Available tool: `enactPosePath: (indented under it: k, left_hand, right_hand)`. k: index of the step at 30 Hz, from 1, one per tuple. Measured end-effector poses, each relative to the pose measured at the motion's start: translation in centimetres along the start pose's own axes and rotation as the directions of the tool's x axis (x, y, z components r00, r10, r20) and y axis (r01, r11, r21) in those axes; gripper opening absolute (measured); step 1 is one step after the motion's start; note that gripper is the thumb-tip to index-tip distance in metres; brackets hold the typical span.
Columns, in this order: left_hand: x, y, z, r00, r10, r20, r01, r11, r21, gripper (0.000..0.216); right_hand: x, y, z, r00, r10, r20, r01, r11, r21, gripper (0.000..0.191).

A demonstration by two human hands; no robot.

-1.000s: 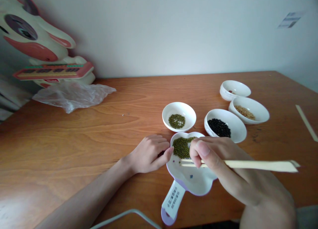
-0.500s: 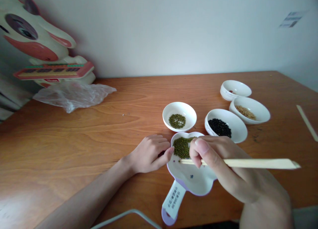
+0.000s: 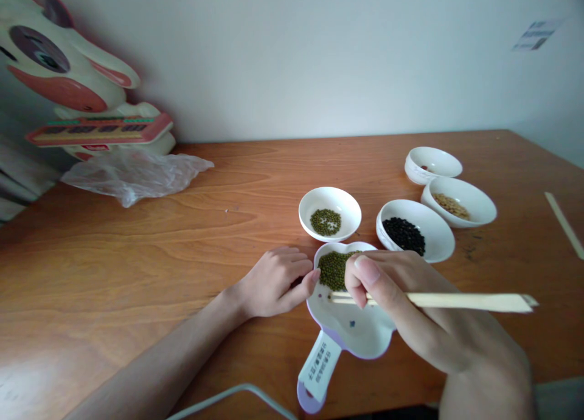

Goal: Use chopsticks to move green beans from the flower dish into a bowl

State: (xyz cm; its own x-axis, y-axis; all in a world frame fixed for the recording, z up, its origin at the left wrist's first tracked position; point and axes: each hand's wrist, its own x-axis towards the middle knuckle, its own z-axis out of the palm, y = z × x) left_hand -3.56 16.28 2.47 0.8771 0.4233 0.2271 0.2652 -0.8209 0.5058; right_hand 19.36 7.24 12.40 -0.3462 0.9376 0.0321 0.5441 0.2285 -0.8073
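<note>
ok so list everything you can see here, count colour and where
wooden table: one, orange-brown, fills lower view
flower-shaped plastic dish: one, white, purple rim and handle, near edge
green beans: heap, far end of dish
round white bowl of green beans: one, just behind dish
round white bowl of black beans: one, right of it
round white bowl of tan beans: one, further right
near-empty white bowl: one, farthest back
loose pale stick: one, table's right edge
clear plastic bag: one, back left
cartoon animal toy: one, white and red, back left
paper note: one, on the wall, top right
grey cable: one, bottom edge
pale wooden chopsticks: pair, tips over dish
left hand: curled, thumb on dish rim
right hand: closed on chopsticks
</note>
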Motion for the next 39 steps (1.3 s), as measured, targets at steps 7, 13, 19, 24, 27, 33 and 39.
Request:
enactPosePath:
  k: [7,13,19,24,27,33,39]
  left_hand:
    - [-0.02,-0.14,0.09,1.0,-0.003,0.007,0.003,1.0,-0.003,0.041]
    - [0.0,-0.07,-0.02,1.0,0.004,-0.009,-0.004,1.0,-0.003,0.041]
    - [-0.09,-0.07,0.07,1.0,-0.003,0.0,0.003,1.0,-0.015,0.041]
    - [-0.11,-0.11,0.12,1.0,-0.012,0.01,0.012,1.0,-0.023,0.04]
    - [-0.07,-0.09,0.1,1.0,-0.008,0.006,0.008,1.0,-0.016,0.04]
    - [-0.08,-0.14,0.12,1.0,-0.001,-0.002,0.001,1.0,-0.02,0.039]
    - [0.03,-0.22,0.17,1.0,-0.001,-0.002,0.001,1.0,-0.014,0.04]
  right_hand:
    - [-0.13,0.23,0.04,1.0,-0.002,-0.011,0.001,0.999,-0.034,0.046]
    - [-0.25,-0.07,-0.07,0.999,-0.038,-0.03,0.036,0.997,-0.063,0.046]
    - [0.1,-0.18,0.12,0.999,-0.044,-0.022,0.043,0.999,-0.033,0.04]
    - [0.19,-0.21,0.22,0.999,-0.037,-0.013,0.037,0.999,-0.012,0.039]
    - [0.12,-0.28,0.19,0.999,-0.042,-0.022,0.042,0.999,-0.023,0.037]
    - [0.26,-0.13,0.31,0.999,-0.033,0.026,0.035,0.995,-0.094,0.044]
    - [0.41,0.06,0.53,0.996,-0.092,-0.007,0.091,0.99,-0.108,0.044]
